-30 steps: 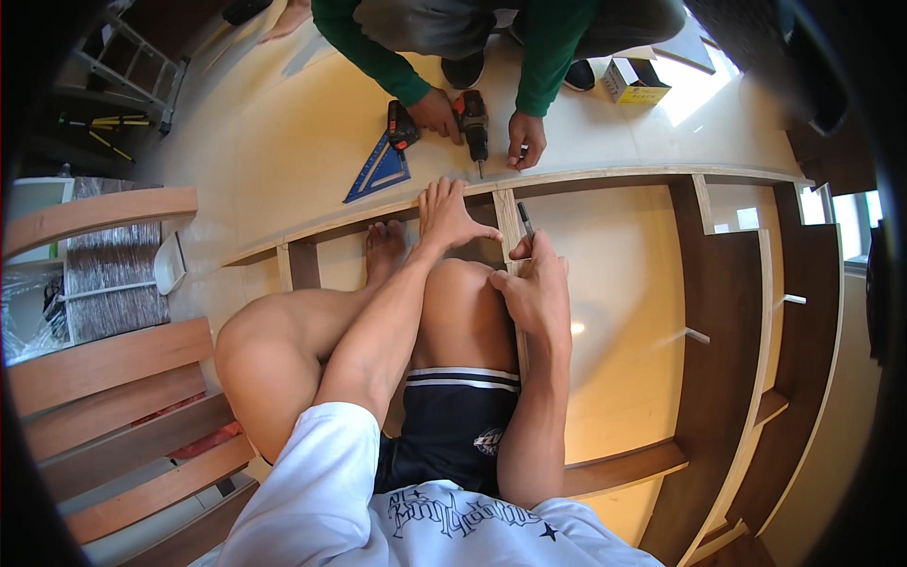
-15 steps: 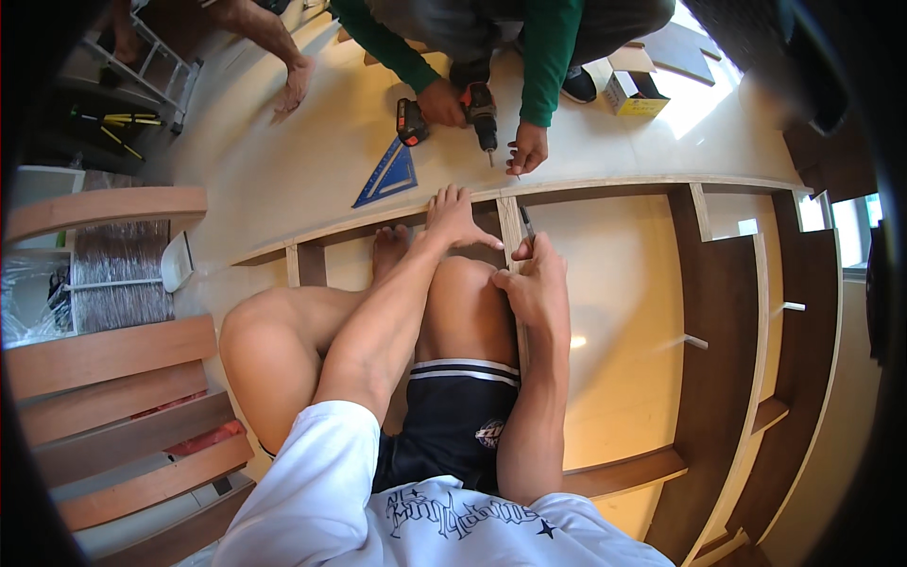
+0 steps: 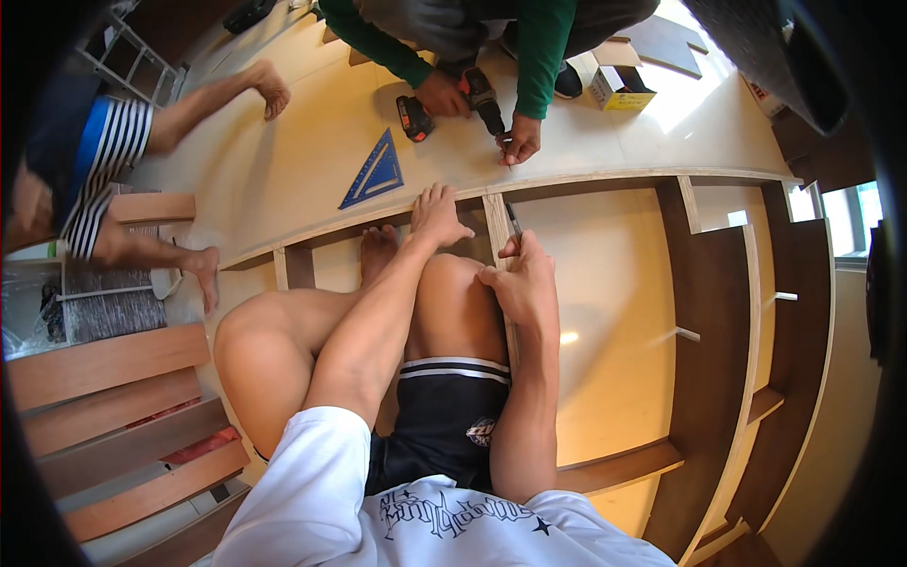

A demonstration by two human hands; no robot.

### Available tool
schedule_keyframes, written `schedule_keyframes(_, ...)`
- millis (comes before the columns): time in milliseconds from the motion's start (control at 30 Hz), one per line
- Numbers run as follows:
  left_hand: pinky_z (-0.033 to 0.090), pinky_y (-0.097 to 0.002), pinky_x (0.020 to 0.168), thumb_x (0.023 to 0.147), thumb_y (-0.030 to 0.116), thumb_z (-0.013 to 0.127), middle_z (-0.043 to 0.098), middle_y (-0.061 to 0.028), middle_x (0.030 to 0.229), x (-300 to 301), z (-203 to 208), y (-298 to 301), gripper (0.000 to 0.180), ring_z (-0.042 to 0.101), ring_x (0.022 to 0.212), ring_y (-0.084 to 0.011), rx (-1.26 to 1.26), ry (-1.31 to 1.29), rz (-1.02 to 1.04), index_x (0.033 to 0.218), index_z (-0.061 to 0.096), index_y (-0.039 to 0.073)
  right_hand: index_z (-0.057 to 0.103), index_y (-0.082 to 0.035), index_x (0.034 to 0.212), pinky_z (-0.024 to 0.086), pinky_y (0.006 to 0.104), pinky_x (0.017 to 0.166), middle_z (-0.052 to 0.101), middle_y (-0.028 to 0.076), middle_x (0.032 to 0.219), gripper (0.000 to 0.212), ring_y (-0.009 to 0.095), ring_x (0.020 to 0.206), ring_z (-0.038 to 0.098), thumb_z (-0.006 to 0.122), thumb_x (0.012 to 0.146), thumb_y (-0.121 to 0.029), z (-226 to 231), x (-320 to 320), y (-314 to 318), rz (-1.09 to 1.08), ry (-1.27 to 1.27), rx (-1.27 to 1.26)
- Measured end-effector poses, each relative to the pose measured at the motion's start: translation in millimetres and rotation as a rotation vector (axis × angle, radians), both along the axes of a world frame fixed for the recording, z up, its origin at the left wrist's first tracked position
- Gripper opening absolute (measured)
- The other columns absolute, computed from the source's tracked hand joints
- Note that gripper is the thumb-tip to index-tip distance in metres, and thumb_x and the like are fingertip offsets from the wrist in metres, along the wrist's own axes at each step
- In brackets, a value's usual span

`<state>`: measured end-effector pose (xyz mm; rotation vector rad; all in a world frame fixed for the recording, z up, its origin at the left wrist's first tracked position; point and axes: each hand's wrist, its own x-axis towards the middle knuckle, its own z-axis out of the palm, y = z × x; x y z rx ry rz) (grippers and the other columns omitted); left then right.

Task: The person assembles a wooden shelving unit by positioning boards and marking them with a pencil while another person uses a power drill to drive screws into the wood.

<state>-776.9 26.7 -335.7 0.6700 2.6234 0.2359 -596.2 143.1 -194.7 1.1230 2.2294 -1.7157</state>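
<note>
One open, unburdened left hand (image 3: 437, 217), spread over the wooden rail (image 3: 605, 179) at upper centre, should brace firmly while the right hand (image 3: 529, 283) grasps the pen (image 3: 513, 218) (lightly, wrist supported).

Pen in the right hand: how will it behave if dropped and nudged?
The pen looks slim and straight, so probably light and stiff. Its barrel seems round, so it may roll. The floor has a glossy sheen, so it could skid too.

Beyond the wooden frame (image 3: 704, 293), a set square (image 3: 376, 174) lies on the floor (image 3: 293, 180), left of a drill (image 3: 483, 99); a box (image 3: 624, 97) stands farther right. Planks (image 3: 113, 363) are left of the frame.
</note>
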Motion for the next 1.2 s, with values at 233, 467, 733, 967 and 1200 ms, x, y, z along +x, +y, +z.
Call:
schedule_keyframes(233, 0.035, -0.0475, 0.124, 0.070, 0.033, 0.096, 0.053, -0.0151, 0.148, 0.6, -3.8, 1.5, 0.093, 0.045, 0.145, -0.0351, 0.039, 0.016, 0.001, 0.147, 0.052, 0.005, 0.055, -0.005, 0.107, 0.049, 0.0489, 0.092, 0.065, 0.019, 0.092, 0.045, 0.039, 0.103, 0.051, 0.085, 0.074, -0.013, 1.7, 0.7, 2.9, 0.006, -0.006, 0.006)
schedule_keyframes(467, 0.035, -0.0470, 0.124, 0.073, 0.022, 0.089, 0.054, -0.0145, 0.148, 0.6, -8.5, -2.0, 0.084, 0.047, 0.143, -0.0349, 0.080, 0.038, 0.034, 0.147, 0.054, 0.006, 0.058, -0.004, 0.112, 0.050, 0.0489, 0.093, 0.068, 0.019, 0.097, 0.047, 0.039, 0.105, 0.053, 0.084, 0.074, -0.015, 0.6, 0.6, 2.2, 0.032, 0.013, 0.012)
schedule_keyframes(733, 0.035, -0.0472, 0.125, 0.074, 0.021, 0.087, 0.055, -0.0141, 0.148, 1.9, -7.2, -2.8, 0.081, 0.047, 0.144, -0.0345, 0.106, 0.045, 0.045, 0.147, 0.055, 0.006, 0.060, -0.004, 0.114, 0.051, 0.0496, 0.096, 0.070, 0.020, 0.105, 0.047, 0.040, 0.110, 0.054, 0.083, 0.075, -0.014, 3.1, 3.2, -0.6, 0.020, 0.059, 0.060)
schedule_keyframes(967, 0.036, -0.0469, 0.123, 0.073, 0.019, 0.085, 0.056, -0.0142, 0.145, 1.4, -5.6, -0.6, 0.078, 0.049, 0.141, -0.0348, 0.104, 0.044, 0.051, 0.145, 0.056, 0.006, 0.060, -0.005, 0.116, 0.051, 0.0493, 0.096, 0.070, 0.019, 0.107, 0.048, 0.040, 0.112, 0.054, 0.083, 0.075, -0.014, 4.2, 2.5, 0.8, 0.018, 0.034, 0.027)
schedule_keyframes(1200, 0.037, -0.0464, 0.123, 0.072, 0.019, 0.085, 0.056, -0.0143, 0.144, 1.1, -8.5, -1.4, 0.078, 0.049, 0.140, -0.0350, 0.107, 0.053, 0.043, 0.144, 0.056, 0.005, 0.060, -0.005, 0.118, 0.050, 0.0488, 0.097, 0.071, 0.019, 0.109, 0.049, 0.039, 0.113, 0.053, 0.083, 0.075, -0.013, 2.5, 1.6, 1.1, 0.019, 0.035, 0.017)
